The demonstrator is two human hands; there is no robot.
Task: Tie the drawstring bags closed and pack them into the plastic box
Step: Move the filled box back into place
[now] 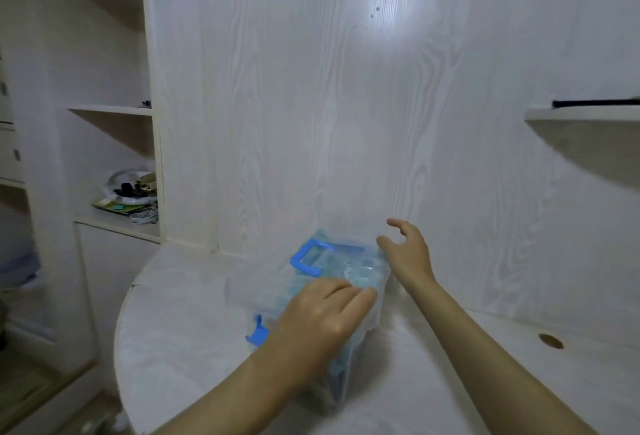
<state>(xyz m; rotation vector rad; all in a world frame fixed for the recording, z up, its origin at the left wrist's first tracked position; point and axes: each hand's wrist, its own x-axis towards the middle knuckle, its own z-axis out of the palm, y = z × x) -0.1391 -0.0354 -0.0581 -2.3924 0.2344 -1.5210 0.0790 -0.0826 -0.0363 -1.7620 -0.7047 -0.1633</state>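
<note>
Our flat left hand (322, 323) presses the clear blue-handled plastic box (263, 284), whose far-right corner our spread right hand (407, 252) perhaps touches.

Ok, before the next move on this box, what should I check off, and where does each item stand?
1. Plastic box stands on the table: ok.
2. Lid with blue handle sits on the box: ok, left hand lies flat on it.
3. Blue latch at the near side fastened: cannot tell, blurred.
4. Bags inside: bluish contents show through the clear plastic; tied or not, cannot tell.
5. Right hand free: ok, fingers open at the box's far right corner, holding nothing.
</note>
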